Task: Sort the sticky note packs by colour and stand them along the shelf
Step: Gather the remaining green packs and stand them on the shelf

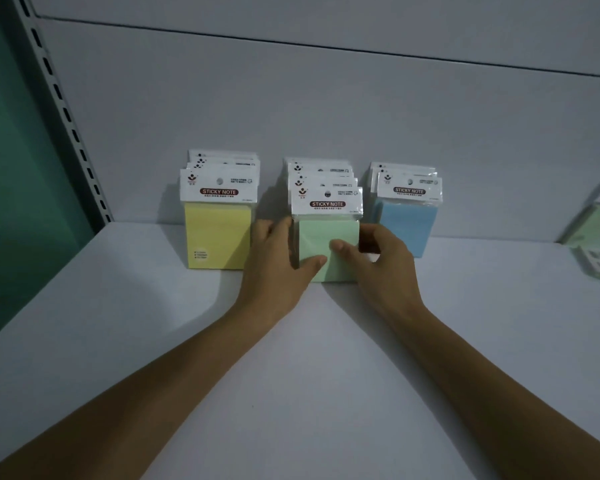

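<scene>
Both hands hold the front green pack (328, 237) standing near the back edge of the shelf (291, 375).
The left hand (278, 258) and right hand (374, 258) pinch its sides, thumbs on its face; yellow row (219, 233) left, blue row (407, 230) right.
</scene>
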`<act>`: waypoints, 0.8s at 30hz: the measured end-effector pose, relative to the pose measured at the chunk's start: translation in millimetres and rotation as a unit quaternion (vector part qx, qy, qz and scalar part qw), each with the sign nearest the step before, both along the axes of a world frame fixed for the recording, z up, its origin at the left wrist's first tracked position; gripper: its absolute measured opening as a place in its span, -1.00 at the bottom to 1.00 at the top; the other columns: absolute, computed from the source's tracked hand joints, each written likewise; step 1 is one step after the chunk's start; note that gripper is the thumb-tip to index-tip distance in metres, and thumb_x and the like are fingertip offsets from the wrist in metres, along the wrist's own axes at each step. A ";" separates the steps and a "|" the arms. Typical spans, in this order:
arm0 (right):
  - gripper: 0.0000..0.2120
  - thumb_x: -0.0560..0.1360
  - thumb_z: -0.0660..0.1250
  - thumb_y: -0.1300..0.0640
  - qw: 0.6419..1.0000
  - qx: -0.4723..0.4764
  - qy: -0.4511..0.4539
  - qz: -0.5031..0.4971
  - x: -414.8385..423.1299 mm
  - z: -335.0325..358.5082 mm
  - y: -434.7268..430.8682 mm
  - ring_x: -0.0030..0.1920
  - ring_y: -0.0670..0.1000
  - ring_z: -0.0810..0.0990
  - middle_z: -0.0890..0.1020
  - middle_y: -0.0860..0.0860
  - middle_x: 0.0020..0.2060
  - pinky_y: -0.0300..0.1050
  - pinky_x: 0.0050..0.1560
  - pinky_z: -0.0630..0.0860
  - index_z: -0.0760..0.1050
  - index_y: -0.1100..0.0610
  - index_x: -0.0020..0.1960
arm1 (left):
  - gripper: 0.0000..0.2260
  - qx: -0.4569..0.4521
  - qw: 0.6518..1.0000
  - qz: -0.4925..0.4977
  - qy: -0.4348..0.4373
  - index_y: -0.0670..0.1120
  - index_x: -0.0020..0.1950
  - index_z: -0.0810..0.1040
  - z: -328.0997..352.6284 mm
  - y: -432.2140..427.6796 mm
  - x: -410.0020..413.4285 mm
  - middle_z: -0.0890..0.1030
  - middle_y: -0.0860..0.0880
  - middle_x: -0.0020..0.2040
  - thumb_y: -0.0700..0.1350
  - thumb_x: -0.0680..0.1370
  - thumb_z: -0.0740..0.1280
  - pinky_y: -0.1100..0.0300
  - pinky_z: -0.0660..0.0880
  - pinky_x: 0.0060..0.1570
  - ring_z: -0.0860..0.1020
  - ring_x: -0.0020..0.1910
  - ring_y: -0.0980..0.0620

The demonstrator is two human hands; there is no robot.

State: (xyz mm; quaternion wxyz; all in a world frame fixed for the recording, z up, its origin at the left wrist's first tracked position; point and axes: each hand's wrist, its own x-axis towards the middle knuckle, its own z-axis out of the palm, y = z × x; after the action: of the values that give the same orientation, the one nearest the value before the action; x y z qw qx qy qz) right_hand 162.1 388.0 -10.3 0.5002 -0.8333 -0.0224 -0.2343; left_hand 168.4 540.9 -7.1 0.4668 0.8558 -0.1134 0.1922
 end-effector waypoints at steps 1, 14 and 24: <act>-0.65 0.49 0.35 -0.01 1.000 -0.014 0.004 0.005 0.3 0.2 1.6 0.10 -0.08 0.53 0.59 -0.05 0.12 -0.12 0.08 0.50 0.47 0.07 0.24 | -0.47 0.011 1.000 -0.002 -0.008 -0.07 0.34 0.38 -0.5 -0.7 0.1 0.33 -0.05 0.19 -0.09 0.42 0.46 0.12 0.42 0.24 0.43 0.21 -0.05; -0.47 0.56 0.25 0.09 0.989 -0.102 0.035 0.105 -0.9 2.9 5.0 0.25 0.00 0.45 0.45 -0.03 0.32 -0.13 0.21 0.39 0.14 0.05 0.46 | -0.45 0.047 0.997 -0.053 0.031 -0.08 0.50 0.12 2.0 -3.6 -0.1 0.44 -0.06 0.37 -0.15 0.56 0.27 0.04 0.41 0.23 0.43 0.30 -0.05; -0.51 0.48 0.38 0.00 0.997 -0.057 0.036 0.042 -5.4 2.8 6.7 0.16 -0.11 0.51 0.55 -0.08 0.20 -0.32 0.11 0.47 0.33 0.04 0.36 | -0.25 0.009 0.996 -0.014 -0.093 -0.19 0.53 -0.08 0.5 -5.1 -7.0 0.12 -0.17 0.52 -0.16 0.51 0.34 0.71 -0.13 0.13 0.05 0.43 0.06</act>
State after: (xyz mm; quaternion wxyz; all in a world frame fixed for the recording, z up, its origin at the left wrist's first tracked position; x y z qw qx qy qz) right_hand 156.8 394.7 -7.6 0.4619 -0.8666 -0.0524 -0.1814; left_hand 161.4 535.8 -6.5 0.4496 0.8365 -0.1701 0.2629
